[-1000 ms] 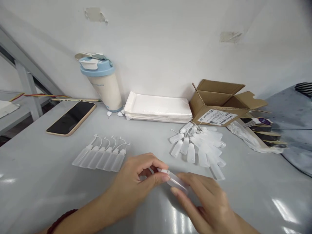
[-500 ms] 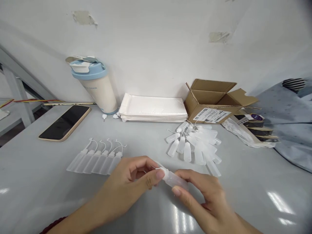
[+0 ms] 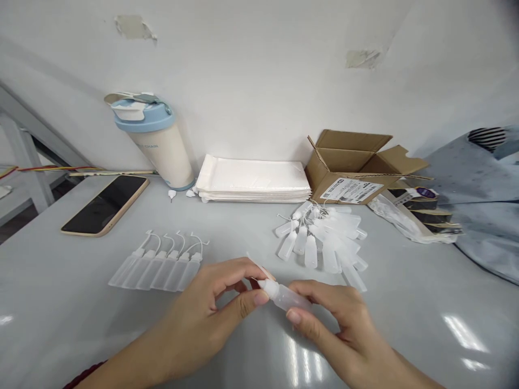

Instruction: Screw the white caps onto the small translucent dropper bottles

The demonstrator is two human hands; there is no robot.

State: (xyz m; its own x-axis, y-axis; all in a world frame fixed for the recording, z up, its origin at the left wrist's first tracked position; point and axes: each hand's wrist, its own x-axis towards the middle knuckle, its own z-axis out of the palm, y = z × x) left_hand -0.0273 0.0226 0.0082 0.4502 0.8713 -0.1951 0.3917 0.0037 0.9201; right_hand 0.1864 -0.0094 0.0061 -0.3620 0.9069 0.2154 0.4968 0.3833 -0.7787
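Between my hands a small translucent squeeze bottle (image 3: pixel 291 299) lies tilted, its white needle-tip cap (image 3: pixel 267 287) pointing left. My right hand (image 3: pixel 344 327) is closed around the bottle's body, thumb in front and fingers behind. At the cap end, my left hand (image 3: pixel 221 302) pinches with thumb and index finger; a thin needle and a white strap show there. To the left lies a row of several like bottles (image 3: pixel 156 270) with looped cap straps. A loose pile of more bottles (image 3: pixel 324 237) lies beyond my right hand.
At the back stand a tumbler (image 3: pixel 162 146), a stack of white padded envelopes (image 3: pixel 255 178) and an open cardboard box (image 3: pixel 352 167). A phone (image 3: pixel 106 205) lies at left. Small white needle caps (image 3: pixel 172 194) lie by the tumbler. Someone's pale blue sleeve (image 3: pixel 478 200) is at right.
My left thumb and finger have shifted slightly on the cap, so more of the white cap and strap shows. My right hand keeps its hold on the bottle. The view has shifted a little.
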